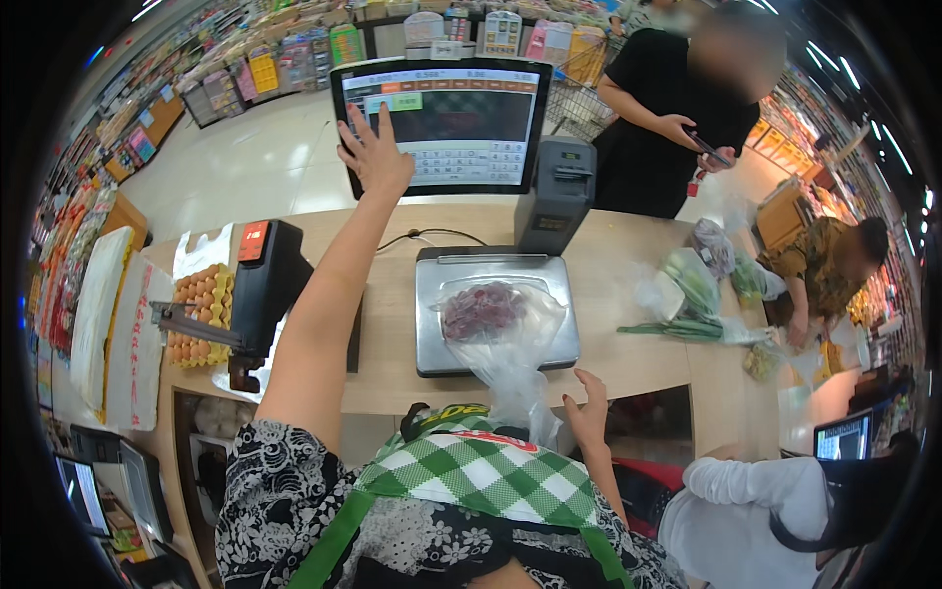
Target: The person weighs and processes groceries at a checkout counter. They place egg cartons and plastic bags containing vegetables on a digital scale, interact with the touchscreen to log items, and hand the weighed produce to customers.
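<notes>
My left hand [377, 158] reaches far forward to the touchscreen monitor [464, 121], fingers spread, the tips at coloured buttons near its upper left. A steel-topped weighing scale [434, 342] sits on the counter in front of me. On its platter rests a clear plastic bag [508, 368] of dark red pieces [482, 311], too blurred to name surely. The bag's loose end hangs over the front edge towards my checked apron. Beside that end, just off the scale's front right corner, my right hand [589, 408] is half-curled with nothing in it.
A grey printer-like column [556, 195] rises behind the scale. To the left stand a black device [268, 287] and a tray of eggs [195, 316]. Bagged vegetables [688, 283] lie right. One person [662, 132] holds a phone across the wooden counter [611, 361]; others are to the right.
</notes>
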Motion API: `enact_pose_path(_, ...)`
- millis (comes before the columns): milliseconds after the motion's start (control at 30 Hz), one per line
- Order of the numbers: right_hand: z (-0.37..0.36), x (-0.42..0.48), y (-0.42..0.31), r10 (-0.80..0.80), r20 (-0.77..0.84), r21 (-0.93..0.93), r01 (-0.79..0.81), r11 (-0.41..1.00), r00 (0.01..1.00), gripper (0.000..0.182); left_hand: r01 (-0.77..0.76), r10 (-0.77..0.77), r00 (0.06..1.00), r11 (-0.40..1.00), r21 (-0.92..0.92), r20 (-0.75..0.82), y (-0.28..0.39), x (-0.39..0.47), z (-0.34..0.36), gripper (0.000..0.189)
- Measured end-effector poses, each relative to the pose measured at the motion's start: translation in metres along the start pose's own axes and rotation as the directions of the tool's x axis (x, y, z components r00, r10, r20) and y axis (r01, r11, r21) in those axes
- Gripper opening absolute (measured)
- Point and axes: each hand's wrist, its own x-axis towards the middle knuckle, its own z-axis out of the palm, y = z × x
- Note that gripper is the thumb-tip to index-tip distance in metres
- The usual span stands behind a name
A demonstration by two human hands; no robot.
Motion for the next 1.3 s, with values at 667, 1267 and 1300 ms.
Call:
enact_pose_path(667, 0.04, 0.038, -0.075, -0.407, 0.216, 0.409, 0.296, 0.863, 0.888, 0.039, -0.163, 0.734, 0.538, 0.573, -0.804, 0.414, 0.025, -0.306, -0.017, 0.078)
enact_pose_path(1267, 0.048, 0.35, -0.039, 0.447, 0.228, 0.677, -0.47, 0.566, 0.865, 0.03, 0.918, 0.607, 0.347, -0.063, -0.392, 0.715, -0.017, -0.352, -0.047, 0.042)
enact_pose_path(1300, 0.052, 0.358, -0.042, 0.461, 0.235, 0.65, -0.491, 0.58, 0.856, 0.031, 0.825, 0.606, 0.429, 0.039, -0.564, 0.67, -0.021, -0.353, -0.053, 0.042)
